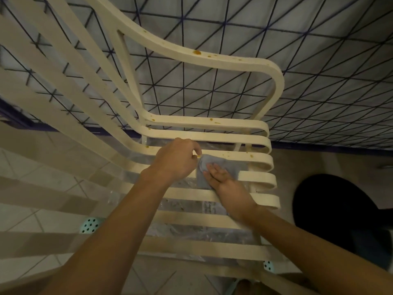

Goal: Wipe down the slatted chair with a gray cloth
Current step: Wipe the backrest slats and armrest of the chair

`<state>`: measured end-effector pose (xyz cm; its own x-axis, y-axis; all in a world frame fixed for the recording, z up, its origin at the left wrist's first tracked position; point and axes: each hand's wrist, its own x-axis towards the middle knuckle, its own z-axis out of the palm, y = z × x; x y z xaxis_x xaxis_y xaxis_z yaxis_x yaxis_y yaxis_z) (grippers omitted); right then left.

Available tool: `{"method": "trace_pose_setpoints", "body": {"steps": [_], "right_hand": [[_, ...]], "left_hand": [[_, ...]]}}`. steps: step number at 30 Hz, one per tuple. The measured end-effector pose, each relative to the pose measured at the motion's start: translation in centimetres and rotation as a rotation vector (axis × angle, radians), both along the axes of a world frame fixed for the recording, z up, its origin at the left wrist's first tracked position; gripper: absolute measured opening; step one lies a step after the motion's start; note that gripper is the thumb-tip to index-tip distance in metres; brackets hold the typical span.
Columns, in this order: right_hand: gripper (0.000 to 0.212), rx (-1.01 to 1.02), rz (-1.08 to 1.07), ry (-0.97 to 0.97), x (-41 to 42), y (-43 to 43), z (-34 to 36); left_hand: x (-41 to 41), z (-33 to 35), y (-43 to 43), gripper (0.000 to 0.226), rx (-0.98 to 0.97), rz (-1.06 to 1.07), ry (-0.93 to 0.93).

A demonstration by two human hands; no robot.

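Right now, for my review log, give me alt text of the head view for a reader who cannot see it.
The right hand presses flat on a gray cloth laid over the seat slats of a cream slatted chair; the left hand, fingers curled, rests at the cloth's edge. Orange stains dot the armrest and slats.

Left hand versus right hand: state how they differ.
The left hand has curled fingers; the right hand lies flat with straight fingers. The right hand presses the gray cloth; the left hand sits beside it. Both reach over the slatted chair.
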<state>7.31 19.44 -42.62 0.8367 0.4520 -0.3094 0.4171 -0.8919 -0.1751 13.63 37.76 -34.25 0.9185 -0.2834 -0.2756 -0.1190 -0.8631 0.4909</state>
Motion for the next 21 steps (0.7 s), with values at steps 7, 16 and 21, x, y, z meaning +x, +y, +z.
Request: {"method": "trace_pose_setpoints", "body": {"steps": [7, 16, 21], "right_hand": [[0.04, 0.296, -0.132, 0.061, 1.7, 5.9, 0.6], [0.046, 1.338, -0.894, 0.742, 1.5, 0.0, 5.7], [0.032, 1.557, -0.929, 0.916, -0.4, -2.6, 7.7]], "left_hand": [[0.0, 0.3, 0.1, 0.027, 0.039, 0.0, 0.013], [-0.2, 0.0, -0.1, 0.063, -0.052, -0.302, 0.099], [-1.0, 0.5, -1.1, 0.018, -0.361, -0.178, 0.194]]}}
